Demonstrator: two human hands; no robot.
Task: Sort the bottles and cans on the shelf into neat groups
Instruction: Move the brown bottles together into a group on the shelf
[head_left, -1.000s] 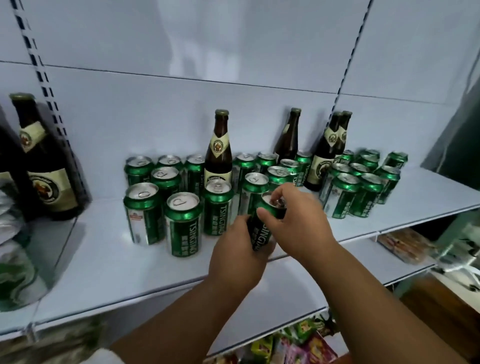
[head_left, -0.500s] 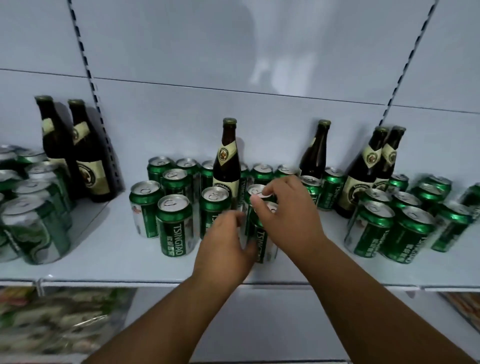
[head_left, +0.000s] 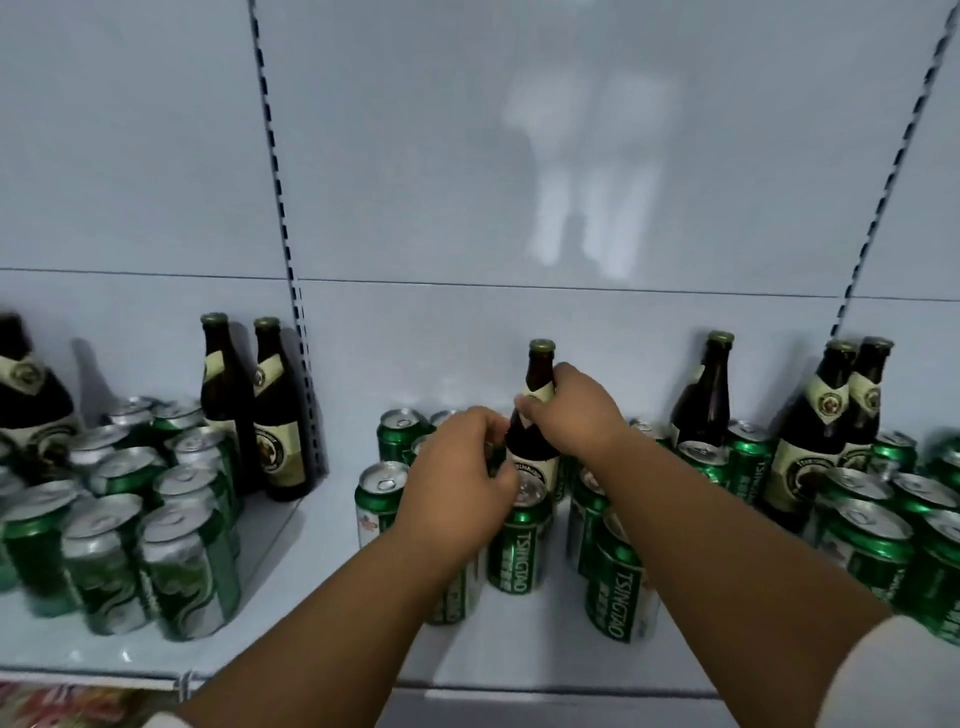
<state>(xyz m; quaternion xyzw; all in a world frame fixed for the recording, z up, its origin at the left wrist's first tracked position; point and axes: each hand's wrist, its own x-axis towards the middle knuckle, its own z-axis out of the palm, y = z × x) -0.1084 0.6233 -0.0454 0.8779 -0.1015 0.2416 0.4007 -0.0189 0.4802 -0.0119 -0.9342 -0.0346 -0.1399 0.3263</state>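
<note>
A: Status of the middle bay. Right hand (head_left: 569, 415) has its grip clenched round the neck and shoulder of a brown bottle (head_left: 535, 447) standing among the green cans (head_left: 519, 540). The bottle is upright, and its base is hidden behind the cans.

B: Left hand (head_left: 462, 467)?

A: Fingers curled just beside the bottle's body, over the cans. Something dark green shows at the fingertips, but I cannot tell whether the grip holds it.

B: Progress?

A: Partial, by my reading. The left bay has two bottles (head_left: 254, 410) together at the back wall and cans (head_left: 150, 540) massed in front, which looks roughly grouped. In the middle bay, bottles and cans are mixed: one bottle (head_left: 706, 395) stands alone behind cans, and a pair (head_left: 831, 431) stands further right with cans crowded round.

B: Remaining?

A: Collect those bottles into one cluster, then square the cans into rows on the shelf (head_left: 322, 525). The held bottle looks like the first to go.
</note>
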